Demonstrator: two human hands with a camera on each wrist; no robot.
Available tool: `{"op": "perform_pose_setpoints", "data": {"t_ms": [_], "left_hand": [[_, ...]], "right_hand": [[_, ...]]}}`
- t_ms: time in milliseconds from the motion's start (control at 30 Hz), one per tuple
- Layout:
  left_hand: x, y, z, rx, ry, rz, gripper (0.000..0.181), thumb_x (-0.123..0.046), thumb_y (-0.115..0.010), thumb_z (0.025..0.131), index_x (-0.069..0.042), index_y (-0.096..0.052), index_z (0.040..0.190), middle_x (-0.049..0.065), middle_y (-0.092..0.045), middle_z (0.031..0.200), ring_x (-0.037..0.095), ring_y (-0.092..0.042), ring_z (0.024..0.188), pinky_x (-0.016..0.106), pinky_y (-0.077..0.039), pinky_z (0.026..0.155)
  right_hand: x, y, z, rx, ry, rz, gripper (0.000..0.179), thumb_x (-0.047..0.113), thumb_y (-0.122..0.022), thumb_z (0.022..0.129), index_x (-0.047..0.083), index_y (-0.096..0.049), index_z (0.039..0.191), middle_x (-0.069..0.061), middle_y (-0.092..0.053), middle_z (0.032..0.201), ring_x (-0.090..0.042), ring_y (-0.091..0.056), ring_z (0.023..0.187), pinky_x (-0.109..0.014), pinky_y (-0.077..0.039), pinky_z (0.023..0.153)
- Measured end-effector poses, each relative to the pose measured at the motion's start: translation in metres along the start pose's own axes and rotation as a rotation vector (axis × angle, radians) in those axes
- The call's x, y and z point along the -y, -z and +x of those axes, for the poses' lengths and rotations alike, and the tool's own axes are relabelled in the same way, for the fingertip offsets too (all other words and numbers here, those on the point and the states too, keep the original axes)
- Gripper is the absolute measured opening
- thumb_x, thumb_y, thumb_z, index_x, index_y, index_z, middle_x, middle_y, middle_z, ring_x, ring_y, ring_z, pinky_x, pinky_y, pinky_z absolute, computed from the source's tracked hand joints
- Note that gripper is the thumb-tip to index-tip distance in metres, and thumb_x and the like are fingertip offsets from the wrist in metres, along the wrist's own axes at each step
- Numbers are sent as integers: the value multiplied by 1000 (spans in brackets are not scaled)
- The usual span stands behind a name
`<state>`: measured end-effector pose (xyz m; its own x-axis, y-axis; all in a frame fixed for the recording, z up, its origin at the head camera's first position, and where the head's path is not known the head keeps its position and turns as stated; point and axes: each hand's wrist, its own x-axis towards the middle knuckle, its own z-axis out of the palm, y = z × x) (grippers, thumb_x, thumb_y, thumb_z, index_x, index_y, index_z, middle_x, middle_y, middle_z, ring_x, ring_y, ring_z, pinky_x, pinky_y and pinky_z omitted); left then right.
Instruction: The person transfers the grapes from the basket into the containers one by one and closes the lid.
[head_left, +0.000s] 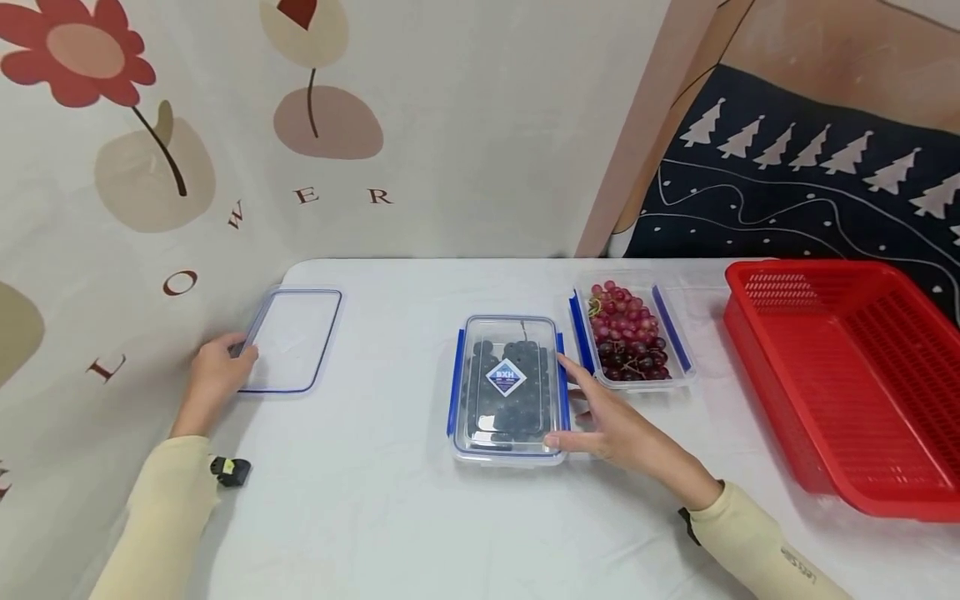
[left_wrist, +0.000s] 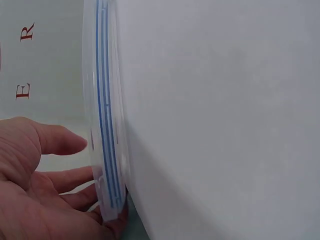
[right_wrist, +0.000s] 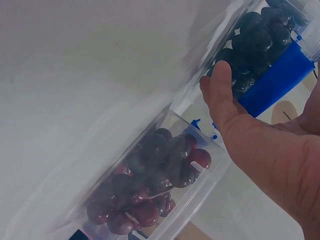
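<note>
At the left, my left hand [head_left: 217, 367] grips the near-left edge of a clear lid with a blue seal [head_left: 292, 342]. In the left wrist view its thumb is at one face of the lid [left_wrist: 106, 110] and its fingers reach round the other. My right hand [head_left: 611, 417] rests against the right side of a lidded clear box [head_left: 510, 392] of dark grapes, fingers at the blue latch and thumb at the near corner. In the right wrist view its fairly straight fingers lie along the box's wall beside the dark grapes [right_wrist: 257, 37].
Right of the lidded box stands a lidless clear box [head_left: 648, 385] with red grapes [head_left: 626, 312] and darker grapes [head_left: 637, 360], its blue side latches out. A large red plastic basket [head_left: 817, 467] stands at the far right. Printed curtains [head_left: 480, 167] border the white table [head_left: 360, 500].
</note>
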<state>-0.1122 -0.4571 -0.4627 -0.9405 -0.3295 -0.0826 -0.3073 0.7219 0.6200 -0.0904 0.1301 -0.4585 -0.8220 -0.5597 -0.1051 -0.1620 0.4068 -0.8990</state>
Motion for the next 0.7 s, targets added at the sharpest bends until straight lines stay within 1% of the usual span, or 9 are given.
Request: {"op": "perform_pose_setpoints", "data": {"t_ms": [133, 200, 333, 367, 433, 500, 567, 633, 700], "left_hand": [[3, 0, -3, -80, -63, -4, 50, 4, -44, 101, 20, -49, 148, 48, -47, 146, 62, -49, 133, 73, -41, 108], [4, 0, -5, -87, -82, -15, 52, 8, -42, 98, 20, -50, 148, 47, -50, 144, 60, -51, 130, 73, -42, 105], [6, 6, -11, -13, -70, -85, 54, 4, -42, 106, 17, -39, 159, 47, -42, 152, 60, -43, 138, 72, -38, 111], [6, 7, -12, 9, -62, -101, 54, 1, -43, 110, 15, -35, 161, 46, -40, 154, 58, -42, 139, 68, -39, 113], [5, 9, -14, 43, -49, -138, 55, -7, -44, 115, 10, -31, 166, 43, -40, 156, 50, -44, 136, 47, -47, 113], [4, 10, -16, 63, -41, -174, 56, -13, -44, 118, 5, -30, 168, 37, -44, 150, 37, -49, 122, 30, -53, 98], [3, 11, -19, 69, -38, -216, 56, -18, -46, 118, 2, -32, 169, 26, -50, 138, 25, -52, 103, 21, -50, 76], [2, 13, -22, 77, -36, -273, 55, -21, -51, 117, -3, -40, 168, 11, -56, 126, 17, -51, 89, 22, -48, 68], [2, 14, -25, 85, -26, -331, 47, -23, -58, 115, -13, -55, 161, -1, -59, 111, 12, -51, 78, 25, -48, 64]], "right_hand": [[-2, 0, 1, -4, 14, 0, 115, 26, -90, 95, 19, -10, 177, -25, -27, 174, -46, -53, 142, -52, -53, 107], [-2, -1, 0, -4, 17, 1, 115, 26, -90, 95, 19, -10, 177, -25, -26, 174, -46, -52, 143, -53, -53, 107], [-2, -2, -1, -3, 6, -8, 115, 29, -89, 95, 20, -10, 177, -25, -25, 175, -47, -52, 143, -53, -53, 108], [-2, -2, -1, -2, 2, -9, 115, 30, -89, 95, 21, -9, 177, -25, -25, 175, -47, -52, 143, -53, -53, 108], [0, -1, -2, -4, -1, -14, 115, 30, -89, 95, 21, -9, 177, -25, -26, 174, -46, -52, 143, -53, -53, 107], [1, -1, -2, -4, 1, -20, 115, 30, -90, 95, 21, -10, 177, -24, -27, 174, -45, -53, 142, -52, -54, 107], [2, 0, -2, -4, 5, -25, 115, 29, -90, 95, 20, -10, 177, -24, -28, 174, -45, -53, 142, -52, -54, 106], [3, 0, -2, -3, 7, -27, 115, 28, -90, 94, 20, -10, 177, -24, -28, 174, -45, -53, 142, -51, -55, 106], [3, 1, -2, -1, 4, -24, 115, 28, -90, 95, 20, -10, 177, -24, -27, 174, -45, -53, 142, -51, -55, 106]]}}
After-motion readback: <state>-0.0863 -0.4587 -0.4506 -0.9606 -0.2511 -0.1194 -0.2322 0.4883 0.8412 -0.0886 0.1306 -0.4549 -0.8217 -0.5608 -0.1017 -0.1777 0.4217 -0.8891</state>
